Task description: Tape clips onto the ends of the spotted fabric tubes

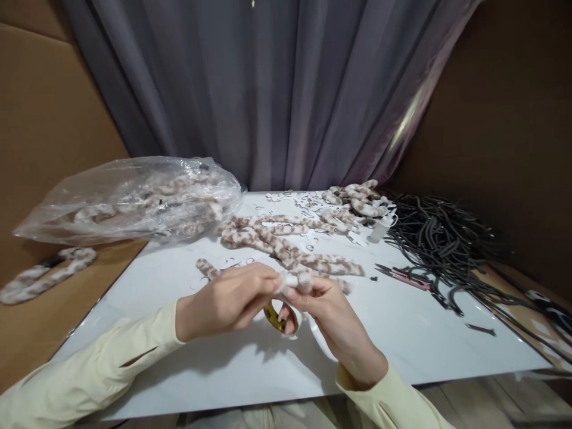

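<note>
Near the front middle of the table, my left hand (pixel 235 296) and my right hand (pixel 328 310) meet. Both are closed in a pinch on a fluffy white-and-brown plush tube (pixel 305 281). A whitish band shows around the tube between my fingertips. Below it hangs a tape roll (pixel 273 316) with a yellow inner core, and fingers of my right hand pass through its ring. My fingers hide part of the tube and of the tape. Just beyond my hands lie more spotted plush tubes (pixel 286 244).
A clear plastic bag (pixel 129 199) of plush loops lies at back left, with one plush loop (pixel 49 274) on cardboard nearby. At right are thread snips (pixel 404 277), a pile of black cords (pixel 442 232), a small white bottle (pixel 381 229) and more plush loops (pixel 357 199). Scraps litter the table's back.
</note>
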Tool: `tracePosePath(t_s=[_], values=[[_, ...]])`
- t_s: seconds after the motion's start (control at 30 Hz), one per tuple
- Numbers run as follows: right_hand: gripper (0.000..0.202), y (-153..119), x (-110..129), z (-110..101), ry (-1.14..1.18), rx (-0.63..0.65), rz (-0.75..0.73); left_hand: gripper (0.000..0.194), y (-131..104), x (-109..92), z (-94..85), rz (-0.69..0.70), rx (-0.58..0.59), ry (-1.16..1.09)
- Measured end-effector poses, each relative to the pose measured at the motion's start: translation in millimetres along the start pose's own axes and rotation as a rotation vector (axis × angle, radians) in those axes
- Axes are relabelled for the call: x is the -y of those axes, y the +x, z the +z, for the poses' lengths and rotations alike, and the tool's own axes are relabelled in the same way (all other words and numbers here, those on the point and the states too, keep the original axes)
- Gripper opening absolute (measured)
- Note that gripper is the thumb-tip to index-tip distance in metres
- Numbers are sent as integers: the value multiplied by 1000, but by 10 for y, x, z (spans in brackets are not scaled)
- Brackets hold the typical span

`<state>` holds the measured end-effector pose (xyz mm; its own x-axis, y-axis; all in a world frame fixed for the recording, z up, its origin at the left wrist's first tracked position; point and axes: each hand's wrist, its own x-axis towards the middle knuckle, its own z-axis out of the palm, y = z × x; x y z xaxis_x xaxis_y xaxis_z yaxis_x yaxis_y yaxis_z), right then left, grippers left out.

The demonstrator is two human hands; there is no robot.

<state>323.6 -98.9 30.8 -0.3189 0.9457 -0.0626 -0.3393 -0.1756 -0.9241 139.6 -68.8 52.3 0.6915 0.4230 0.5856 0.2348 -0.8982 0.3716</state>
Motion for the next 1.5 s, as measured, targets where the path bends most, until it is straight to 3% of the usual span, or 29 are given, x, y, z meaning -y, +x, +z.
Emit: tracePosePath(t_s=[0.13, 0.3, 0.4, 0.53, 0.6, 0.73, 0.83, 0.97, 1.1, 1.33, 1.5], values=[[18, -7, 29, -17, -100, -94, -88, 28, 40, -44, -17, -63, -55, 151], [25, -27, 31, -21, -232, -153, -128, 22, 56, -7, -35, 77, -36, 268], [26, -28, 2, -9, -203, -121, -100, 17, 51, 9, -26, 128, -12, 304], [22, -14, -48, 5, -74, -27, -80, 17, 54, 0, -3, 85, -12, 231], [21, -13, -50, 9, -48, -51, -71, 16, 60, -19, 1, 51, -18, 173], [72, -49, 1, 13, -50, -135, -13, 13, 62, -46, 2, 42, -32, 172], [87, -101, 38, 17, -11, -100, 31, 13, 48, -12, 18, 152, -52, 330], [76, -154, 11, 39, 94, -68, 43, 13, 25, 77, 52, 320, -47, 538], [49, -154, -79, 93, 167, -91, 38, 17, 15, 105, 71, 363, -39, 577], [33, -180, -172, 216, 21, -281, -116, 12, 8, 53, 73, 115, -45, 366], [25, -190, -203, 253, -60, -372, -113, 11, 3, 45, 68, 27, -51, 259]])
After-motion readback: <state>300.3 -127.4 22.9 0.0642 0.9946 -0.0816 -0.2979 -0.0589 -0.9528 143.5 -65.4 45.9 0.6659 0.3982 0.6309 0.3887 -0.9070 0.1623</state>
